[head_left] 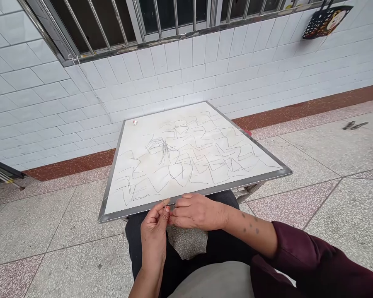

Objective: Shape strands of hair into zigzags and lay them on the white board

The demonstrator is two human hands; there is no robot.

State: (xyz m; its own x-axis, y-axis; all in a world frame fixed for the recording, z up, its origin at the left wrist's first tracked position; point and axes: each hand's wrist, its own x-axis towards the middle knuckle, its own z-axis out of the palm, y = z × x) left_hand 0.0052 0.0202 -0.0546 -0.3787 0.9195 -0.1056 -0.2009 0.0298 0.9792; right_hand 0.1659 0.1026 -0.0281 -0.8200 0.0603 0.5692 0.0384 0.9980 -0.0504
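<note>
Just over the near edge of a white board table (136, 145), my two hands meet. My left hand (155, 225) is closed in a pinch, thumb against fingers, on a thin wire-like strand (164, 203) whose tip sticks up. A bit of red and green shows at the fingertips, too small to name. Beside it my right hand (195, 212) is closed with its fingers curled toward the left fingertips; what it grips is hidden. Many thin, dark, zigzag-bent strands (211, 163) lie spread over the board. Left of its middle, straighter strands form a tangled pile (161, 147).
A small white and red item (135, 122) sits at the table's far left corner. Behind stands a white tiled wall (174, 78) with a barred window (161, 20). A patterned bag (326, 22) hangs at the upper right. Dark slender objects (355, 125) lie on the floor at right.
</note>
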